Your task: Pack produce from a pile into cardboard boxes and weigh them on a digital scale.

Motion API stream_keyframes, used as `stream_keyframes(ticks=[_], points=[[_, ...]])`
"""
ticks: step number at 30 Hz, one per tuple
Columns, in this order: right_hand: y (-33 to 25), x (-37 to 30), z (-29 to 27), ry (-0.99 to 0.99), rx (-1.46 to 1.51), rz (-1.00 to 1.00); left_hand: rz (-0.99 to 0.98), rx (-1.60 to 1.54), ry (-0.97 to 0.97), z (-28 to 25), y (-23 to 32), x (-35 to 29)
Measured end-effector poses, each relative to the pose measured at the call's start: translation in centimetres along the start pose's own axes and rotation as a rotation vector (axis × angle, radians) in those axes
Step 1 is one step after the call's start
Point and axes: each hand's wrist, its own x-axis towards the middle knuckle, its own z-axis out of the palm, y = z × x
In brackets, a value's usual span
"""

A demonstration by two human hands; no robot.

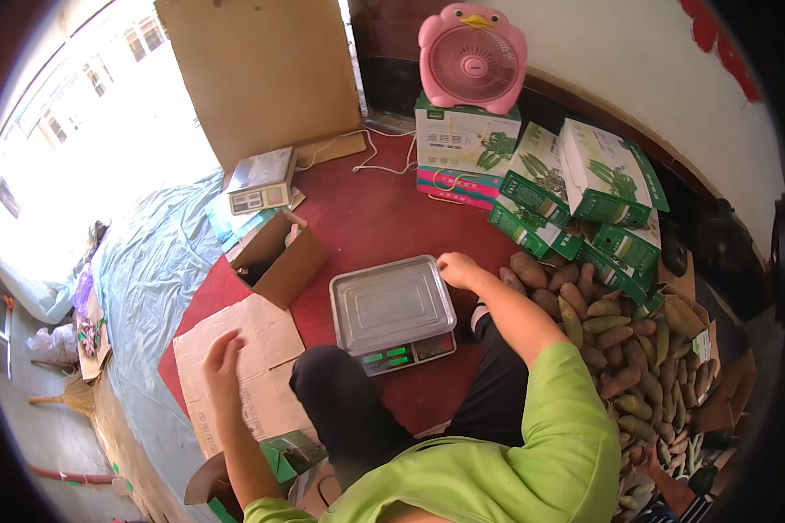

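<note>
A digital scale with a lit green display stands on the red floor before my knees. On top of it lies a silver metal tray with a raised rim, and nothing rests in it. My right hand is at the tray's far right corner, its fingers curled closed at the rim. Off to the left, my left hand hangs open above a flattened cardboard sheet, holding nothing. To my right lies a large heap of tubers, some reddish brown and some green.
Green-and-white cartons pile up behind the heap. A pink fan tops a carton. Farther left are an open brown box, another scale and blue sheeting. Another person's hand is by the heap, lower right.
</note>
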Motion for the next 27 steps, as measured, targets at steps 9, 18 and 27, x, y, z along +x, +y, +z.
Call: stream_keyframes(ticks=[9, 18, 27], points=[[3.2, -1.4, -1.5, -0.088, 0.034, -0.089, 0.229, 0.246, -1.016, 20.2, 5.4, 1.0], [5.8, -4.0, -7.8, 0.073, 0.434, -0.02, 0.155, 0.808, -1.163, 23.4, -2.8, 1.0], [17.9, -7.0, -16.1, 0.567, 0.987, 0.397, 0.214, 0.9, -1.065, 24.1, -4.2, 1.8]])
